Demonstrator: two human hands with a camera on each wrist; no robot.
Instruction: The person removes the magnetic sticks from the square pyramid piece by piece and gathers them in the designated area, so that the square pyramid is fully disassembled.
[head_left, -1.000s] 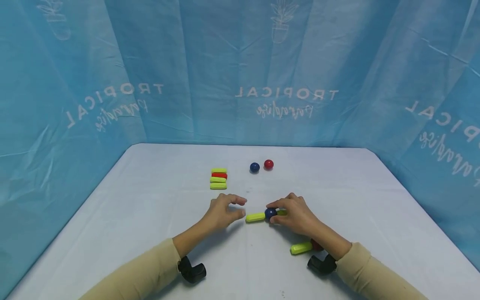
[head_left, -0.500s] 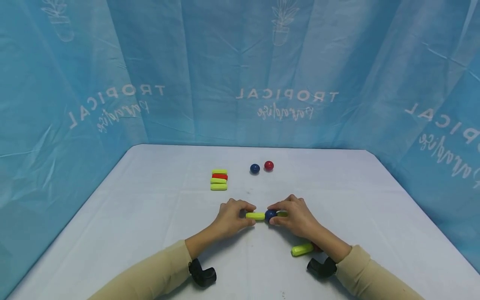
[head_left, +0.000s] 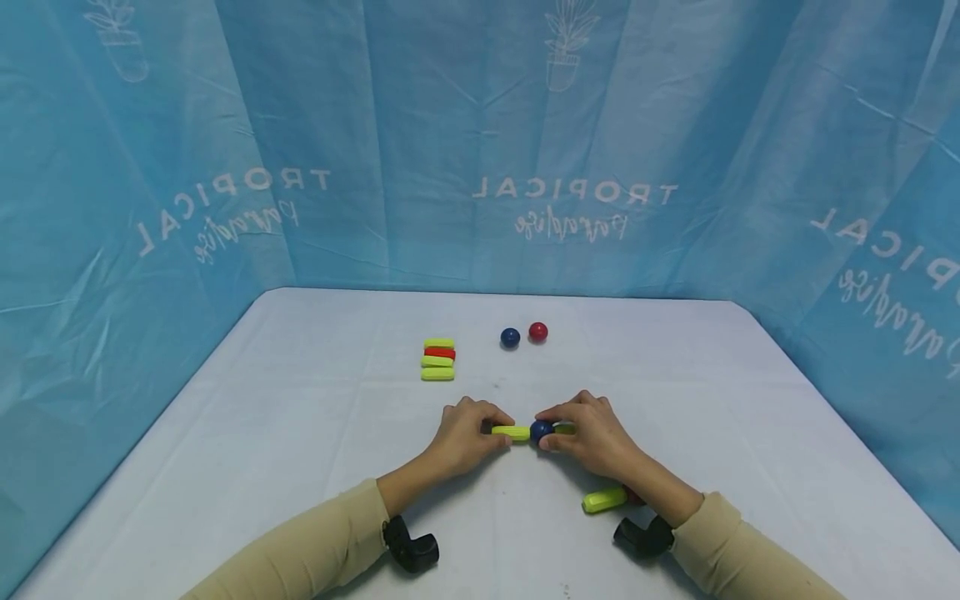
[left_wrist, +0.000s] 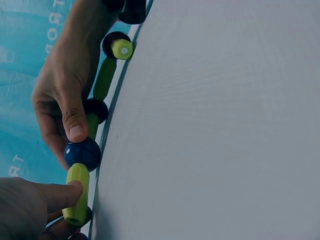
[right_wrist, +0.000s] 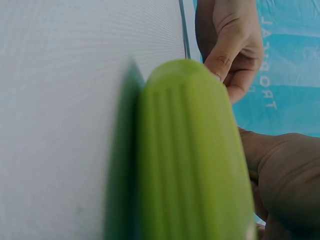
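My left hand point(head_left: 467, 435) pinches a yellow-green ribbed stick point(left_wrist: 76, 200) between thumb and fingers. That stick's far end meets a blue ball point(left_wrist: 82, 154), which my right hand point(head_left: 592, 432) grips with thumb and fingertips. Right of the ball, another yellow-green stick point(head_left: 565, 428) runs under the right hand, partly hidden. Beyond that hand in the left wrist view, a dark ball point(left_wrist: 97, 111), a green stick point(left_wrist: 104, 80) and a further ball point(left_wrist: 113, 38) form a chain. A yellow-green stick point(head_left: 603, 500) lies near the right wrist and fills the right wrist view.
A stack-like row of several sticks point(head_left: 437, 374), one of them red, lies at the back left of the white table point(head_left: 300, 400). A blue ball point(head_left: 510, 337) and a red ball point(head_left: 537, 332) sit behind. Blue curtains point(head_left: 420, 242) surround the table.
My left hand has moved right and now pinches the yellow-green stick, which has turned slightly into line with the blue ball. The right hand has kept its grip on the ball almost unmoved.
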